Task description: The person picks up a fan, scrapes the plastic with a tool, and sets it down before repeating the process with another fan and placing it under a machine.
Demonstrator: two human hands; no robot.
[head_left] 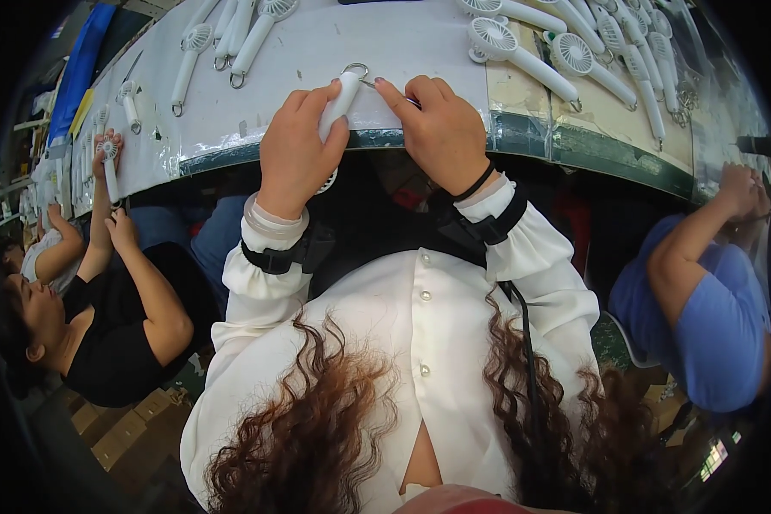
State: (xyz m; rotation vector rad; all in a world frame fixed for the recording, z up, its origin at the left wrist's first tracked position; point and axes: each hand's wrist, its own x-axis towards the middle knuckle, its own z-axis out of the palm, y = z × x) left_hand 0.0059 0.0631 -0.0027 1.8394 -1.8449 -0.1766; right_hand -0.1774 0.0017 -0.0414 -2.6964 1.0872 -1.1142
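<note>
My left hand (296, 152) is closed around a white handheld fan (343, 99), its handle end pointing away from me. The fan's round head is mostly hidden below that hand. A metal split ring (357, 68) sits at the end of the handle. With the fingers of my right hand (445, 135) I pinch a thin metal-tipped tool (368, 83) whose tip touches or nearly touches the ring. Most of that tool is hidden in my fingers, so its exact kind cannot be told. Both hands are over the table's near edge.
White fans with rings (261, 34) lie beyond my left hand on the white table (428, 51). More fans (522, 62) are piled at the far right on cardboard (522, 103). One co-worker (137, 334) at the left handles a fan; another (702, 300) sits at the right.
</note>
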